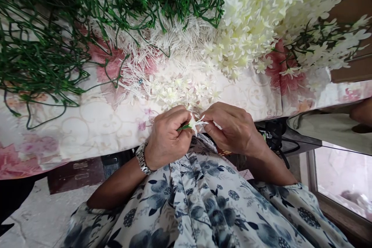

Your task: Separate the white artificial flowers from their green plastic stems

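Note:
In front of my chest, my left hand (174, 133) is closed in a pinch around a short green stem. A small white artificial flower (194, 123) sits on that stem, its petals pointing to the right. My right hand (232, 128) is closed too, fingertips pinching at the petal side of the flower; exactly what lies between them is partly hidden. Just beyond both hands, loose white blossoms (180, 89) lie in a small heap on the flowered tablecloth (95, 124).
Green plastic stems (43, 42) pile up at the left and back. Thin white sticks (180, 38) are heaped mid-table. A large mass of cream-white flowers (255, 19) lies at the right, beside a brown cardboard box (353, 23). The table's front edge runs close to my hands.

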`<control>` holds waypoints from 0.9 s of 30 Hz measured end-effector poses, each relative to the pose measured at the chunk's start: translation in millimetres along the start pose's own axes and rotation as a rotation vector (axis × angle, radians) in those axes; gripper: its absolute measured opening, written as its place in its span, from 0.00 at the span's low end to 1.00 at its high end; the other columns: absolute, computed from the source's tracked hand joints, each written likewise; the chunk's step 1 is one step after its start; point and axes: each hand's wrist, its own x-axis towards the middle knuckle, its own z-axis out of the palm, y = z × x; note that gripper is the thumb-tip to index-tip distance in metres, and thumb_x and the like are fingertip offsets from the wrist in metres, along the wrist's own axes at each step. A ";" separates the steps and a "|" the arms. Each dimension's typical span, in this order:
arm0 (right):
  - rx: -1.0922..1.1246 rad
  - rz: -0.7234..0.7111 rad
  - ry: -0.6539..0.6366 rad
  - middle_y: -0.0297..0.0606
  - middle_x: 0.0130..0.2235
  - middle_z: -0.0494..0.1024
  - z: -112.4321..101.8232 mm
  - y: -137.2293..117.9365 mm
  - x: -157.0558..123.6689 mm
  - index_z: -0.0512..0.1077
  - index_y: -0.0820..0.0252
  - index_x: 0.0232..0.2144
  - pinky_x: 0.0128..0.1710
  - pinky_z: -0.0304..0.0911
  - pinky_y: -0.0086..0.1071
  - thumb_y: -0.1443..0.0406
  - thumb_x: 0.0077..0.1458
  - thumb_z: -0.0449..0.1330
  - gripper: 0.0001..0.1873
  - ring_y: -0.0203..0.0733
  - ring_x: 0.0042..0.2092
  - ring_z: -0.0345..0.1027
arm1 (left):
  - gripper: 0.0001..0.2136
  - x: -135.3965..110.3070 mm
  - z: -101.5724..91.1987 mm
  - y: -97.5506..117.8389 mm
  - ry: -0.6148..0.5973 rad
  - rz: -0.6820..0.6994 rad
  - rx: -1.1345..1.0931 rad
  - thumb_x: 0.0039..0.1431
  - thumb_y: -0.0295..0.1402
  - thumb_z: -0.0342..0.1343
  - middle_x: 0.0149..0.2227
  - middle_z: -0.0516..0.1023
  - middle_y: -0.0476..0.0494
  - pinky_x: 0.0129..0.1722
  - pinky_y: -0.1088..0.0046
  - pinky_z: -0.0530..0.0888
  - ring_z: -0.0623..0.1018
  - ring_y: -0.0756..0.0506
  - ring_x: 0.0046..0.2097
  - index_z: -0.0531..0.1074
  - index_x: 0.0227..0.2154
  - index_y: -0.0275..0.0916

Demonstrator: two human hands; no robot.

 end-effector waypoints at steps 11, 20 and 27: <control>-0.007 0.013 -0.030 0.36 0.28 0.69 3.0 1.9 -0.5 0.67 0.63 0.33 0.30 0.57 0.28 0.72 0.55 0.50 0.06 0.35 0.31 0.61 | 0.07 1.8 2.4 -0.4 0.008 -0.019 0.033 0.42 0.17 0.46 0.20 0.58 0.53 0.25 0.75 0.57 0.60 0.53 0.24 0.62 0.19 0.35; -0.057 0.016 0.011 0.37 0.28 0.71 0.9 -0.4 -1.7 0.68 0.64 0.34 0.31 0.60 0.29 0.72 0.55 0.51 0.06 0.36 0.32 0.63 | 0.07 3.6 1.5 2.9 0.013 -0.089 -0.062 0.45 0.18 0.49 0.21 0.61 0.53 0.25 0.77 0.60 0.61 0.54 0.25 0.63 0.19 0.35; 0.055 0.042 0.101 0.42 0.36 0.75 -13.9 3.7 -3.5 0.68 0.66 0.40 0.38 0.65 0.31 0.71 0.52 0.58 0.11 0.38 0.39 0.68 | 0.03 6.5 -2.1 4.0 0.036 -0.433 -0.484 0.47 0.26 0.56 0.24 0.73 0.52 0.27 0.79 0.68 0.71 0.53 0.27 0.73 0.27 0.37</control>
